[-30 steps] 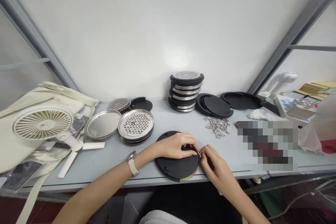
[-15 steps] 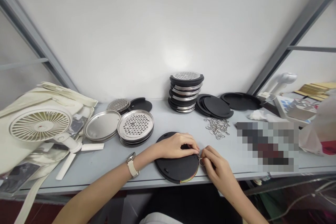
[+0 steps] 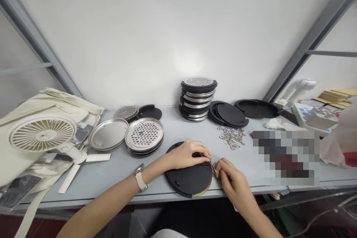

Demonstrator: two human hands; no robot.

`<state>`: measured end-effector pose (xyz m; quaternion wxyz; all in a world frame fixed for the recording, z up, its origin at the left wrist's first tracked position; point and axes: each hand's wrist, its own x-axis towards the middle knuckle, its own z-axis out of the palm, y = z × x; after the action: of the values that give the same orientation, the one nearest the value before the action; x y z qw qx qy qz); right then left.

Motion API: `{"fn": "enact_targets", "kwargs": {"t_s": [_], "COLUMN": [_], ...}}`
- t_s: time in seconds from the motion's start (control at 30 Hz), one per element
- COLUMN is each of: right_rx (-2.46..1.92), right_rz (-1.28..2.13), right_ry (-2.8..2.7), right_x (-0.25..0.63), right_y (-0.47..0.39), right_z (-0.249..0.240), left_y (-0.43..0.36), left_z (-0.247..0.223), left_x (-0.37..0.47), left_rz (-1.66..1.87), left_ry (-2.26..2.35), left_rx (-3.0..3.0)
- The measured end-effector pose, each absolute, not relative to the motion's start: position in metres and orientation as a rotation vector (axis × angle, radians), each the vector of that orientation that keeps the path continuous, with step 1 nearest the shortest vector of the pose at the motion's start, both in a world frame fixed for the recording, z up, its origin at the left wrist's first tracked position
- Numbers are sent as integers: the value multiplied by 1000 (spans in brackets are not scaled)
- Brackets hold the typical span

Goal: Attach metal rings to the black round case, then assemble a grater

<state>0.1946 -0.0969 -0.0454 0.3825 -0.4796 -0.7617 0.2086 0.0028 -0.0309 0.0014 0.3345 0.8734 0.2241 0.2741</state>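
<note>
A round black disc (image 3: 189,180) lies flat near the table's front edge, with a thin coloured rim at its lower right. Across its top rests my left hand (image 3: 188,154), thumb and fingertips pinched at the disc's right edge on the upper end of a small metal key ring (image 3: 213,168). The ring's lower end is between the closed fingertips of my right hand (image 3: 230,176), just right of the disc. Exactly how the key ring meets the disc is hidden by my fingers. Behind my right hand lies a loose pile of metal key rings (image 3: 231,137).
Perforated metal grater discs (image 3: 144,134) and plain metal discs (image 3: 108,134) are stacked at left, beside a white fan (image 3: 43,134). A tall stack of graters in black holders (image 3: 198,98) stands at the back wall. Black lids (image 3: 231,114) and a plastic bag (image 3: 338,137) are at right.
My right fingers have shifted slightly down, and the key ring has turned so that it now shows nearly edge-on. My left hand stays on the disc.
</note>
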Motion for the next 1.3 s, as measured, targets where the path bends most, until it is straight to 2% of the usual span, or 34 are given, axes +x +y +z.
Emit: {"fn": "enact_targets", "kwargs": {"t_s": [0.3, 1.3], "right_rx": [-1263, -1262], "right_rz": [721, 765], "right_ry": [-1863, -1884], "right_x": [192, 198], "right_y": [-97, -95], "right_z": [-43, -42], "left_y": [-35, -35], "left_z": [4, 6], "left_x": [3, 3], "left_rz": [702, 650], "left_ry": [612, 589], "left_rx": [2318, 2399]}}
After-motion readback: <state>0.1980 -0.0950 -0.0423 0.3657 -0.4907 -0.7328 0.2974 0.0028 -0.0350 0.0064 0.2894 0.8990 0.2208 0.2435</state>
